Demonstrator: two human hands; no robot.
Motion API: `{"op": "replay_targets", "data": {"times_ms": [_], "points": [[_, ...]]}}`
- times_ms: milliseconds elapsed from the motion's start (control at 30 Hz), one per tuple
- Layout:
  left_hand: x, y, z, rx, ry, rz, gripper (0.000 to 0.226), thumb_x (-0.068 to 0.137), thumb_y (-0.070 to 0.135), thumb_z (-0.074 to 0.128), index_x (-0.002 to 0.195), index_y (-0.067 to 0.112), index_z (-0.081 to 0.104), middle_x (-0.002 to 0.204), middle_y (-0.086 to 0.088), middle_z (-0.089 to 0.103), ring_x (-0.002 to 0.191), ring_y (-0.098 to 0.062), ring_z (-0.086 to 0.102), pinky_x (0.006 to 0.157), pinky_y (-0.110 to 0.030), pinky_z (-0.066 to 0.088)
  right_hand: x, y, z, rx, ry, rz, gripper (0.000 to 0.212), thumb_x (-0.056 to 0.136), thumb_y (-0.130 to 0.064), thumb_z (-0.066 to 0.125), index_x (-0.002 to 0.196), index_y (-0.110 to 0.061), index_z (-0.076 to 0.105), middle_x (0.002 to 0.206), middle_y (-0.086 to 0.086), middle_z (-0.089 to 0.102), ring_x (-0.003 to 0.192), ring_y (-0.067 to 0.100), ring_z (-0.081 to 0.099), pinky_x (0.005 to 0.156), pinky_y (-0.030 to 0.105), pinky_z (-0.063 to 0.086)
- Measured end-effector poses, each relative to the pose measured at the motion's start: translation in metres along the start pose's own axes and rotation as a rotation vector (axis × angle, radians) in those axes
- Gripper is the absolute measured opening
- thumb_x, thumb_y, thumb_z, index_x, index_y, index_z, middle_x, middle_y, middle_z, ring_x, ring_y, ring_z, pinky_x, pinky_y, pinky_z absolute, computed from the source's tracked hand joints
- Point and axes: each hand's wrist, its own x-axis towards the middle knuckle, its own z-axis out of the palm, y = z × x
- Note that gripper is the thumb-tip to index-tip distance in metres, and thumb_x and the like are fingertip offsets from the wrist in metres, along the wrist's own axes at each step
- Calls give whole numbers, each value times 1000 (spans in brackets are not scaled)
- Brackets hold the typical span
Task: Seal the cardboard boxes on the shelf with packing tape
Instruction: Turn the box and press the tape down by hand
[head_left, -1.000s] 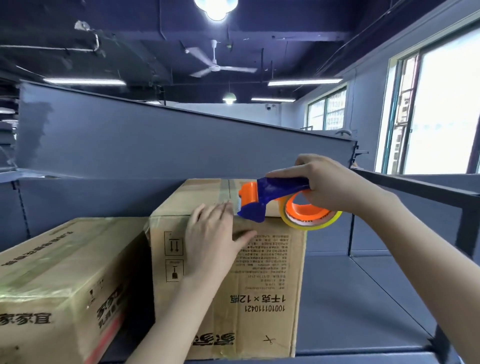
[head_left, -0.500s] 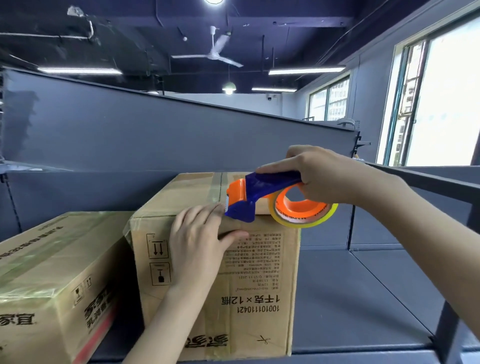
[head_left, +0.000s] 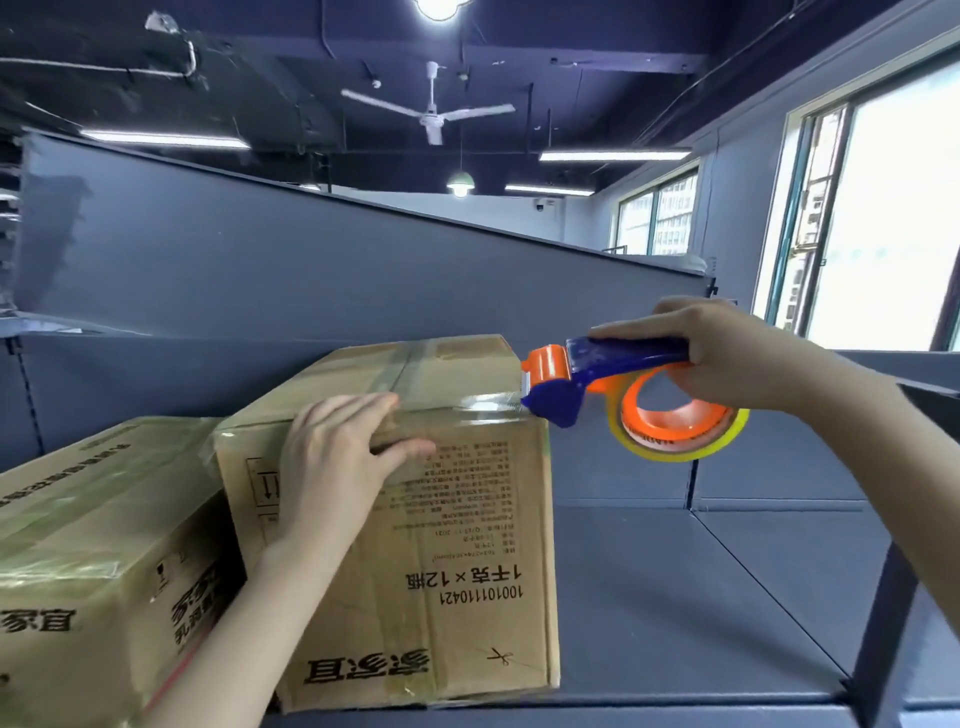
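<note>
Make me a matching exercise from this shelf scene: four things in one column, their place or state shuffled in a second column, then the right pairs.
Things
1. left hand
2. right hand
3. tape roll
4. left box

Place or state
A. hangs under the tape dispenser, right of the middle box
B. grips the tape dispenser
C. sits on the shelf, left of the middle box
D. rests on the middle box's top front edge

Pairs: 1-D, 2-B, 3-A, 4-C
</note>
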Motion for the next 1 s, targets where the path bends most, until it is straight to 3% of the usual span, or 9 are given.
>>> {"op": "replay_targets", "data": {"times_ms": [100,167,267,333,400,500,600,800,1000], "points": [[-3,9,-4,93,-90,21,68,71,64,57,122,18,61,124,3,61,118,-16,54,98,-34,38,-8,9,8,-6,-22,10,74,78,9,48,125,-48,48,90,3,50,78,19,49,74,39,43],[-8,20,0,165,-146,51,74,79,68,48,137,22,45,142,5,44,132,-12,38,110,-30,23,-11,11,17,11,-16,30,73,78,10,47,125,-45,50,90,7,51,80,24,51,76,43,44],[-9,42,13,233,-175,103,89,80,72,40,146,16,22,154,-4,19,142,-20,16,115,-34,3,-17,20,24,32,1,46,72,79,11,48,125,-45,51,91,7,52,83,26,52,78,44,45],[-5,67,23,209,-181,192,91,80,71,41,146,12,21,154,-6,17,143,-22,13,116,-36,0,-19,24,24,52,14,46,73,79,11,47,124,-46,50,91,4,52,84,25,52,78,44,45],[-4,93,31,167,-188,236,87,79,68,47,142,10,34,150,-7,31,140,-20,25,116,-35,5,-21,27,23,61,14,35,74,79,11,48,123,-49,48,91,3,52,84,25,52,77,43,45],[-9,109,39,157,-174,203,73,70,64,63,117,9,58,121,-6,60,117,-22,51,109,-38,29,-26,31,23,92,30,23,78,79,11,49,119,-56,42,91,1,51,83,23,52,75,40,45],[-14,101,44,155,-101,202,65,65,62,69,103,9,63,107,-4,63,105,-23,57,102,-39,38,-33,35,26,131,39,17,81,79,11,48,115,-61,37,94,-1,51,84,20,52,71,32,43],[-13,93,47,147,-71,224,70,62,62,72,105,8,64,107,-4,66,104,-23,59,97,-39,41,-46,43,34,152,26,29,85,79,12,47,114,-63,33,94,-1,50,81,16,50,65,20,33],[-13,95,47,159,-70,201,78,61,63,69,113,6,62,109,-6,66,105,-25,60,97,-40,41,-60,64,26,125,22,71,85,79,12,49,114,-64,33,90,-6,49,79,13,49,68,26,36]]}}
